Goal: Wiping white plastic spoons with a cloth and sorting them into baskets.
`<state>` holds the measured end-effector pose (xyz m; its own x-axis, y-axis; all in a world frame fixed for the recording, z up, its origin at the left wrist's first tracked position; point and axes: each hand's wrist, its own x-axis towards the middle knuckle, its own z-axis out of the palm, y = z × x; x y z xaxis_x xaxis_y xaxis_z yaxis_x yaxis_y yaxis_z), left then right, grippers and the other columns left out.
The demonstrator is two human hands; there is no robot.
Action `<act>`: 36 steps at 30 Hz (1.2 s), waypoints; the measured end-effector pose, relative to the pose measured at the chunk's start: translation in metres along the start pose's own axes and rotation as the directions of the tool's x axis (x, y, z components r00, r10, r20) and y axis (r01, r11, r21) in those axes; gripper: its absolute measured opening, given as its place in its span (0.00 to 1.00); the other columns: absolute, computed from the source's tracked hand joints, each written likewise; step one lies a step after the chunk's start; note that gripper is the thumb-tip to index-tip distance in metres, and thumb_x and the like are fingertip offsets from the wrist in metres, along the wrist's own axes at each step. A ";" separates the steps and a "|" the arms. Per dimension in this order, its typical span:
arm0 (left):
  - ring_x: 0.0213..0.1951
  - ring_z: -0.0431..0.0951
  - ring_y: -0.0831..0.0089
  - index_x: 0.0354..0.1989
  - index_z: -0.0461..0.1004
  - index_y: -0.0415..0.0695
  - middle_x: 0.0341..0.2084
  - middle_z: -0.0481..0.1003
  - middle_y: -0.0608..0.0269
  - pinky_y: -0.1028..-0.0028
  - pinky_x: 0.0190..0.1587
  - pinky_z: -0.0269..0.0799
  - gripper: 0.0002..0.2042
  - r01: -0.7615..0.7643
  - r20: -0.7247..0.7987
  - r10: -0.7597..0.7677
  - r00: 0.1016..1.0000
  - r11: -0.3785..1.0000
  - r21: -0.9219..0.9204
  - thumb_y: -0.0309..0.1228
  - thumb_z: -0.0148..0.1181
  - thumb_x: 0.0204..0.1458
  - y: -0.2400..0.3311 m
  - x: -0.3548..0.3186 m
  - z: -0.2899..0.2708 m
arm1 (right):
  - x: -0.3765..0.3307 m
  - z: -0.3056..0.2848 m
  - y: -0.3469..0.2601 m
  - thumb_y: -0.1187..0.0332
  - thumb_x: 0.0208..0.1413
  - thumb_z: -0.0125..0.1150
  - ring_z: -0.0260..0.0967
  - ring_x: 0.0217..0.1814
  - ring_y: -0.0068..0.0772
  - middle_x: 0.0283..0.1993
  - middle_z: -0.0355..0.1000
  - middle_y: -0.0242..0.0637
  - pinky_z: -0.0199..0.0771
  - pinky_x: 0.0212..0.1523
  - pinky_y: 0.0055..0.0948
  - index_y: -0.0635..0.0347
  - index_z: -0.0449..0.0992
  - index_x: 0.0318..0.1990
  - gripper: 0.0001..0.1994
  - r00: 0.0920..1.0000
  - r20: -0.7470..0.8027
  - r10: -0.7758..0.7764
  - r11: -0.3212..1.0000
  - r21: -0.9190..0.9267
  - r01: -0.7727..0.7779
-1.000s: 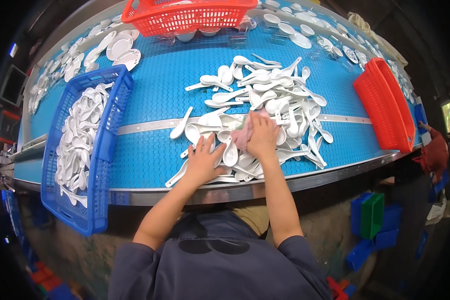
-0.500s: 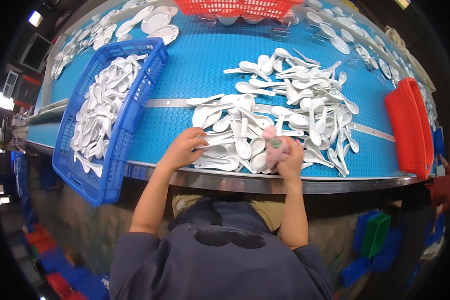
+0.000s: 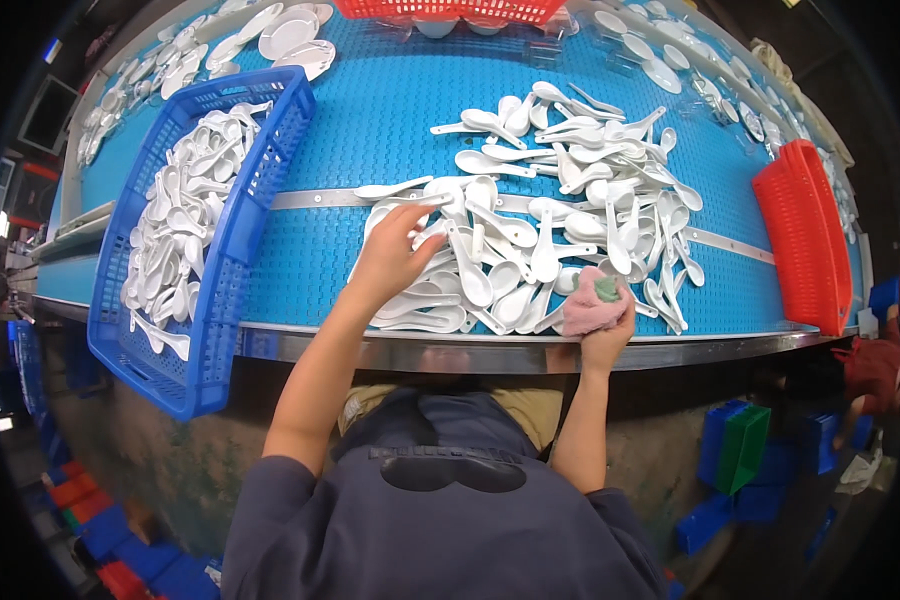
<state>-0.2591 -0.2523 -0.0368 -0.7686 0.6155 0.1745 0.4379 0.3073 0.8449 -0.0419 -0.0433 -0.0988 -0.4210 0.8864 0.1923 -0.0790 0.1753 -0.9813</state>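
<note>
A broad heap of white soup spoons (image 3: 475, 285) lies on the blue belt in front of me, running on into a second cluster of spoons (image 3: 600, 150) farther off to the right. Over the left part of the near heap is my left hand (image 3: 398, 250), fingers apart, fingertips right at the spoons. I see no spoon lifted in it. My right hand (image 3: 610, 345) is closed round a bunched pink cloth (image 3: 585, 312) with a green patch, at the heap's near right edge. Whether a spoon is inside the cloth is hidden.
At the left, a blue basket (image 3: 220, 300) full of white spoons stands tilted at the belt's edge. A red basket (image 3: 805, 235) stands at the right, another red basket (image 3: 450, 10) at the far side. White plates (image 3: 288, 35) lie far left. A metal rail (image 3: 440, 353) edges the belt nearest me.
My left hand has moved away from me, farther over the spoons. My right hand has shifted rightward with the cloth, baring spoons it covered. The whole view has shifted slightly.
</note>
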 end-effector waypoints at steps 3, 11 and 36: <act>0.27 0.74 0.69 0.39 0.72 0.36 0.29 0.74 0.54 0.74 0.30 0.70 0.15 0.123 0.049 -0.123 0.991 0.992 -0.003 0.30 0.61 0.43 -0.011 0.044 0.043 | -0.013 -0.004 0.004 0.75 0.37 0.64 0.65 0.42 0.28 0.40 0.69 0.38 0.64 0.45 0.25 0.66 0.68 0.42 0.21 0.981 -0.013 -0.192 0.942 -0.283 0.181; 0.27 0.75 0.73 0.35 0.73 0.31 0.27 0.75 0.57 0.79 0.30 0.73 0.10 0.472 0.206 -0.433 0.878 0.707 -0.526 0.24 0.59 0.45 -0.009 0.119 0.008 | -0.017 -0.007 0.002 0.71 0.30 0.67 0.69 0.35 0.46 0.35 0.71 0.44 0.70 0.37 0.32 0.63 0.71 0.37 0.21 0.919 0.187 -0.346 0.802 -0.450 0.394; 0.36 0.73 0.63 0.32 0.73 0.45 0.29 0.73 0.63 0.66 0.42 0.68 0.09 -0.713 0.813 0.078 0.577 0.534 0.455 0.26 0.57 0.38 -0.010 0.095 0.030 | -0.007 -0.003 -0.002 0.69 0.32 0.66 0.71 0.33 0.45 0.33 0.71 0.44 0.70 0.34 0.31 0.63 0.71 0.38 0.20 0.921 0.213 -0.328 0.769 -0.506 0.391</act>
<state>-0.3223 -0.1747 -0.0438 -0.0304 0.9691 -0.2449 0.9938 0.0555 0.0965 -0.0358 -0.0485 -0.0983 -0.5541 0.6673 0.4977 0.2324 0.6980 -0.6773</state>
